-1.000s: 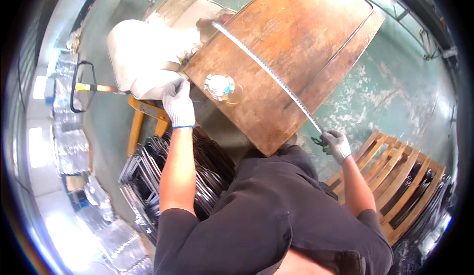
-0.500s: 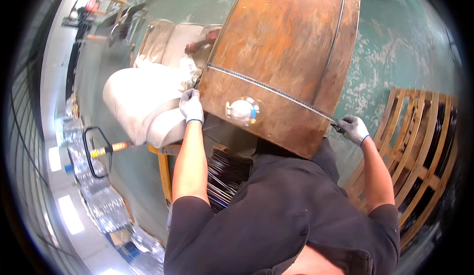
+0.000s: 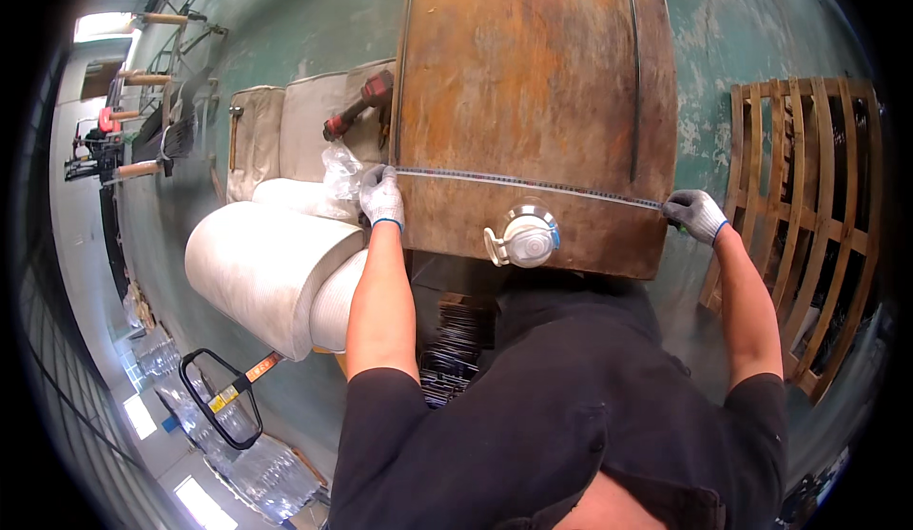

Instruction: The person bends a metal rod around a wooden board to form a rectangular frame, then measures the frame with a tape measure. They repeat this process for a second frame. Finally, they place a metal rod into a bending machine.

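Observation:
A pale tape measure [image 3: 523, 184] is stretched across the near part of a worn brown tabletop [image 3: 533, 74]. At the table's left edge, my left hand [image 3: 382, 197], in a grey and white glove, has its fingers closed on the tape's end. My right hand [image 3: 696, 216], gloved alike, grips the other end just past the right edge, and its fingers mostly hide the case. Between me and the tape stands a container with a white lid and handle [image 3: 529, 240], near the front edge. A thin dark rod [image 3: 634, 74] lies lengthwise on the tabletop's right side.
Left of the table are a red and black power tool [image 3: 359, 107], crumpled clear plastic [image 3: 340, 171] and large white rolls [image 3: 271, 273]. A pallet jack handle [image 3: 223, 397] rises at lower left. Wooden pallets [image 3: 799, 216] stand at right. Dark stacked pieces [image 3: 456, 349] sit below the table's front.
My left hand has moved from below the tape's end up onto it. The tape now lies closer to the front edge, and my right hand stays at its other end. The view has turned.

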`<state>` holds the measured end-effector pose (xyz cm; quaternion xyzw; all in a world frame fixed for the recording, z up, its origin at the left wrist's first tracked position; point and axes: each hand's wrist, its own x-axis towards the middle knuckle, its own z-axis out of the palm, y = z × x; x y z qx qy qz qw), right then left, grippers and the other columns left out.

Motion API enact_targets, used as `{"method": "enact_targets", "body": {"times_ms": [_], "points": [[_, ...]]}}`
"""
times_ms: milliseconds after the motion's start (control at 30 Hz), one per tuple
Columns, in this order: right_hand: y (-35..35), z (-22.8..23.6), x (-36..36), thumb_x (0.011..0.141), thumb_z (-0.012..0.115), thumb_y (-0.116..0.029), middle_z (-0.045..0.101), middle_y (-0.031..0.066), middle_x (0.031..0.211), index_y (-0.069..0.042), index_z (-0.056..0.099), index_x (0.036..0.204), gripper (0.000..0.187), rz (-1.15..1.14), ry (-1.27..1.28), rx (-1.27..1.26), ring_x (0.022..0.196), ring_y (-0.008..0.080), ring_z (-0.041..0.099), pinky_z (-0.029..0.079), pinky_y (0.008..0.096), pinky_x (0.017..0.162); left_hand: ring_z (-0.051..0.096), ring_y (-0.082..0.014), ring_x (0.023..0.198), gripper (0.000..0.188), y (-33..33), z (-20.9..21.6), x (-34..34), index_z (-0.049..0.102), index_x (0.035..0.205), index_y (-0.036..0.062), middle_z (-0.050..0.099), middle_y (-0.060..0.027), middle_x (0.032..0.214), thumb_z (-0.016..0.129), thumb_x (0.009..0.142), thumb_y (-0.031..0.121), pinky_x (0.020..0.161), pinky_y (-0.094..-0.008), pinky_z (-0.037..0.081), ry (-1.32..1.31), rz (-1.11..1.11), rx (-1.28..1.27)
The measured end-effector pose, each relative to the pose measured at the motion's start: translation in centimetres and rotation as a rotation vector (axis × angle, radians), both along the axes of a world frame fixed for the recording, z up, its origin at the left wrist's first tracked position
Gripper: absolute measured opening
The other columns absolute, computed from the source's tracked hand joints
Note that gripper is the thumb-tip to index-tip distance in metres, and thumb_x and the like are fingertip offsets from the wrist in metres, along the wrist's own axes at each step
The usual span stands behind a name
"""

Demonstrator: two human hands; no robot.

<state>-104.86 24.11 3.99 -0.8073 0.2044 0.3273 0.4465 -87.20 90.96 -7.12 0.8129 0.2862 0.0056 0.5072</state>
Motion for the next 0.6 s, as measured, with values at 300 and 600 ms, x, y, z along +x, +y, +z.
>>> {"method": "enact_targets", "body": {"times_ms": [300,600], "points": [[1.1,-0.1,0.9,0.104,0.075,-0.025,0.074,0.0085,0.082,0.002,0.080,0.101,0.028,0.037,0.024,-0.059,0.077,0.0157,0.068,0.057,0.0376,0.074,0.070,-0.0184,0.092,0.026,-0.3,1.5,1.2,0.079,0.123,-0.0010,0.077,-0.0073,0.103,0.078,0.103,0.016,0.084,-0.0338,0.057,0.136,0.004,-0.112],[0.8,-0.8,1.8,0.104,0.075,-0.024,0.075,0.0092,0.083,0.003,0.079,0.100,0.027,0.025,0.008,-0.043,0.078,0.0169,0.069,0.057,0.0383,0.076,0.058,-0.0098,0.063,0.017,1.9,-1.0,0.6,0.079,0.116,0.0022,0.071,-0.0007,0.085,0.076,0.104,0.013,0.056,-0.0307,0.047,-0.031,-0.064,-0.016]]}}
